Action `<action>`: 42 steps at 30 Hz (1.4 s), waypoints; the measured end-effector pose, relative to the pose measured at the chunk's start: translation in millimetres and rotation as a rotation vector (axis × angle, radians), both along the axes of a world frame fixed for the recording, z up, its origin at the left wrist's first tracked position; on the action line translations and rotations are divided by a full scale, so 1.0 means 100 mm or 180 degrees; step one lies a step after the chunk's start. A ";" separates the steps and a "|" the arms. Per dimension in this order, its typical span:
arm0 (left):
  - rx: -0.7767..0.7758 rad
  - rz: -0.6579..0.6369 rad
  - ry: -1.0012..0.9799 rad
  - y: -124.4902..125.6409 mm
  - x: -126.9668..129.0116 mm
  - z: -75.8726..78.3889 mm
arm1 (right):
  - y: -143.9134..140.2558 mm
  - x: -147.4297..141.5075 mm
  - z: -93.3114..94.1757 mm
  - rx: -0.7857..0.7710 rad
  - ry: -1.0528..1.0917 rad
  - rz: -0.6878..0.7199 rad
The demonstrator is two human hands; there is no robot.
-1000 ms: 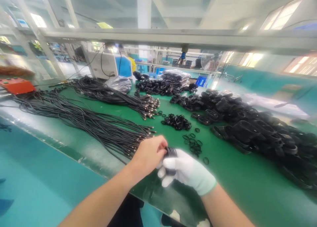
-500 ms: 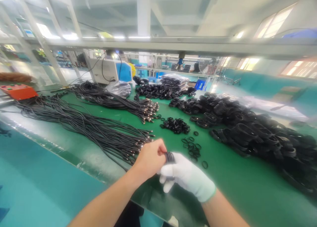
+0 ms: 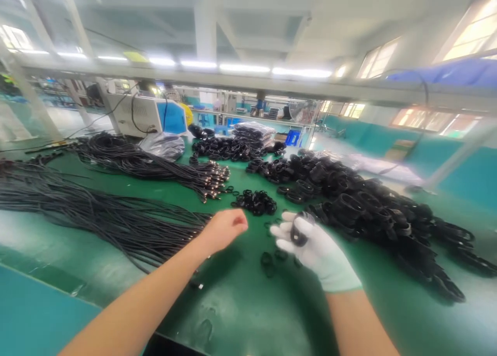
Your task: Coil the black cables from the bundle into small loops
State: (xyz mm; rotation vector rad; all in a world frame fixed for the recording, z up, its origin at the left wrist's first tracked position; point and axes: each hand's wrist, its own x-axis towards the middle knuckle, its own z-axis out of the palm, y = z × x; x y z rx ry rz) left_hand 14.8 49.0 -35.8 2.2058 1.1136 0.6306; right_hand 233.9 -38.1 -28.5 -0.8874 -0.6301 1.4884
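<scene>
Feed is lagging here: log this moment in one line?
left hand: bare, loosely closed, holds nothing visible | right hand: gloved, gripping coiled black cable | green table: loose black rings

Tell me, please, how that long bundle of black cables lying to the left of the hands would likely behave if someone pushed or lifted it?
The black cables are thin, loose strands that curve across the green table, so they would probably sag and fan apart when lifted. Pushed, they would likely slide and bunch rather than roll.
</scene>
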 end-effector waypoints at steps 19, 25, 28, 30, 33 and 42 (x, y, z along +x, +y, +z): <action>-0.1790 -0.0356 -0.0996 -0.20 0.34 -0.15 | 0.14 -0.40 -0.18 -0.0145 -0.0758 -0.0375; -0.1769 0.0170 -0.1441 -0.45 0.29 -0.29 | 0.11 -0.71 -0.22 -0.0226 -0.0595 -0.0307; -0.1574 0.0195 -0.1675 -0.49 0.20 -0.27 | 0.01 -0.66 -0.24 -0.0066 0.0382 0.0497; -0.1945 0.0049 -0.2261 -0.54 0.10 -0.17 | -0.04 -0.60 -0.24 0.0241 0.1012 0.1286; -0.2650 -0.0606 -0.2735 -0.58 -0.04 0.00 | -0.09 -0.54 -0.23 0.0729 0.0995 0.1758; -0.0508 -0.0832 0.0606 -0.46 -0.21 0.40 | -0.09 -0.55 -0.02 0.0422 -0.0787 0.1130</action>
